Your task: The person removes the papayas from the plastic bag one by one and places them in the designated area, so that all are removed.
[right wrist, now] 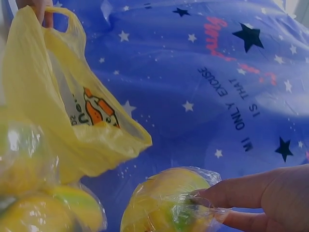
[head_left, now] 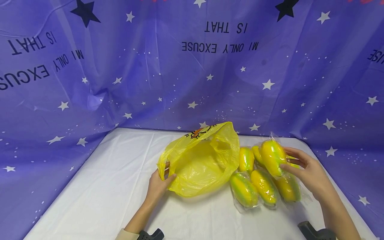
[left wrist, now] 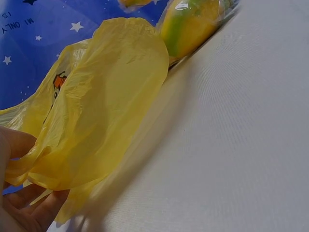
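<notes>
A yellow plastic bag (head_left: 201,168) lies on its side with its mouth spread toward me. My left hand (head_left: 158,185) grips the bag's left edge near a handle, and the left wrist view shows thumb and fingers around the thin film (left wrist: 111,106). To the right, my right hand (head_left: 310,171) holds a yellow-green mango (head_left: 272,156) in clear wrap, raised above other wrapped mangoes (head_left: 264,188). Thumb and fingers pinch this held mango (right wrist: 164,200) and its wrap in the right wrist view. The bag's far inside is partly hidden by folds.
A white-covered table (head_left: 120,166) carries everything. Several wrapped mangoes sit close together against the bag's right side, among them a green-yellow one (head_left: 244,190). A purple star-printed cloth (head_left: 180,83) hangs behind the table and around its sides.
</notes>
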Demonstrator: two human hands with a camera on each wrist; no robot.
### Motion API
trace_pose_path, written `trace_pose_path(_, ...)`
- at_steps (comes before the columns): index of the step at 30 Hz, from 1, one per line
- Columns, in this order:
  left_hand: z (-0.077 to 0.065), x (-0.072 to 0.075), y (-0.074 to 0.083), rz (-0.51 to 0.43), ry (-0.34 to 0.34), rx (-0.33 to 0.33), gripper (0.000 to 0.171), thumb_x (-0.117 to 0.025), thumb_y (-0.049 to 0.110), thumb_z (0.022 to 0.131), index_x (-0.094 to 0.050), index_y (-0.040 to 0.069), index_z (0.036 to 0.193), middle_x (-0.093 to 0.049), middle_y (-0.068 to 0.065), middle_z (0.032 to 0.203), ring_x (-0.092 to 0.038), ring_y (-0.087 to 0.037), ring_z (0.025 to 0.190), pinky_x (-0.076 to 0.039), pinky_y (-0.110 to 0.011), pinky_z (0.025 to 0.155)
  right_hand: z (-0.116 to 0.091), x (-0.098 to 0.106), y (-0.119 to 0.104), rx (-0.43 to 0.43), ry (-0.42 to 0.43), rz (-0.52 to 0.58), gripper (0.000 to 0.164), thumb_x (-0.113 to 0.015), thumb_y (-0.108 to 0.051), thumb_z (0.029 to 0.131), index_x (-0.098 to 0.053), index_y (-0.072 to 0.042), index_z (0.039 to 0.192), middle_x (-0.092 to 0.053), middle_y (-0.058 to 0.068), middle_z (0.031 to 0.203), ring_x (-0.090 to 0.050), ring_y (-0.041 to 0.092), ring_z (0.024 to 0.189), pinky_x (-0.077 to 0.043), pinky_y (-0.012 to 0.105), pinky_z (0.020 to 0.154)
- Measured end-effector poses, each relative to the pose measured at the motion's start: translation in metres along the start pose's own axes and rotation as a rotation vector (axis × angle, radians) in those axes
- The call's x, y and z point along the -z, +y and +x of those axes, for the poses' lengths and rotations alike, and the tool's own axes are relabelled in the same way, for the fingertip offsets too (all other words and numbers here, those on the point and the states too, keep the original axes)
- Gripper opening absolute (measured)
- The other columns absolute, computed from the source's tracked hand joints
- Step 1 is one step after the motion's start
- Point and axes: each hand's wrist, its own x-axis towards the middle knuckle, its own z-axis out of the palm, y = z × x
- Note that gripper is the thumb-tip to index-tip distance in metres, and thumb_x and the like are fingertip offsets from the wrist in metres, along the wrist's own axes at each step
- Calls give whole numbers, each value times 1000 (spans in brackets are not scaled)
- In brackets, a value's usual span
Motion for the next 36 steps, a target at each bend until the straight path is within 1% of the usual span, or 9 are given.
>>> trace_pose_path(7, -1, 0, 1, -2, -4, -9, 54, -73, 12, 85, -52, -3, 133, -54, -21, 134, -55, -40, 118, -45, -50, 99, 0, 8, 14, -38, 9, 3, 67, -70, -32, 89, -43, -5, 144, -50, 10, 134, -47, -7, 101, -44, 8, 72)
trace_pose_path(10, -1, 0, 2, -4, -5, -12, 53, -73, 12, 86, -52, -3, 133, -54, -21, 134, -54, -40, 118, -45, -49, 99, 0, 10, 18, -42, 23, -7, 67, -71, -31, 89, -43, -4, 143, -52, 11, 133, -47, -9, 98, -51, 20, 76)
trace_pose_path(13, -1, 0, 1, -2, -3, -11, 53, -73, 12, 86, -52, -2, 133, -54, -21, 133, -55, -39, 118, -45, -49, 99, -1, 13, 22, -33, 46, -4, 66, -73, -30, 88, -45, -4, 142, -55, -3, 127, -47, -13, 96, -52, 21, 76)
trace_pose_path(17, -1, 0, 2, -5, -3, -13, 53, -73, 12, 86, -53, -2, 133, -54, -21, 134, -55, -39, 118, -45, -49, 99, -4, 18, 27, -37, 53, 5, 66, -74, -30, 86, -46, -6, 142, -53, -17, 121, -47, -15, 95, -45, 10, 69)
trace_pose_path(26, -1, 0, 1, -2, -2, -12, 53, -73, 11, 85, -52, -3, 133, -55, -22, 133, -55, -39, 117, -44, -49, 100, -6, 28, 39, -57, 79, 9, 66, -76, -28, 85, -48, -5, 140, -49, -30, 111, -47, -18, 92, -46, 10, 65)
trace_pose_path(28, 0, -1, 0, 4, 2, -7, 53, -73, 10, 85, -53, -2, 132, -55, -22, 132, -56, -39, 117, -44, -49, 100, -7, 30, 42, -71, 84, -4, 67, -76, -29, 85, -47, -3, 140, -52, -23, 114, -46, -18, 91, -46, 10, 65)
trace_pose_path(32, 0, -1, -1, 13, 7, 8, 53, -73, 10, 84, -53, -1, 132, -56, -20, 131, -56, -38, 117, -45, -49, 99, -6, 31, 46, -96, 100, -67, 69, -75, -30, 86, -45, 2, 140, -56, 13, 129, -50, -9, 91, -46, 9, 62)
trace_pose_path(34, 0, -2, -1, 10, 10, 18, 53, -73, 9, 84, -54, 0, 132, -56, -19, 131, -56, -37, 117, -45, -48, 99, -5, 31, 47, -105, 102, -92, 69, -74, -29, 86, -44, 5, 139, -49, 29, 133, -59, 8, 97, -47, 11, 60)
trace_pose_path(36, -1, -2, -1, 13, 8, 17, 53, -73, 10, 84, -53, 0, 132, -56, -19, 131, -56, -38, 117, -46, -48, 99, -5, 31, 48, -106, 103, -106, 68, -74, -25, 87, -44, 7, 138, -46, 34, 134, -60, 32, 104, -48, 11, 58)
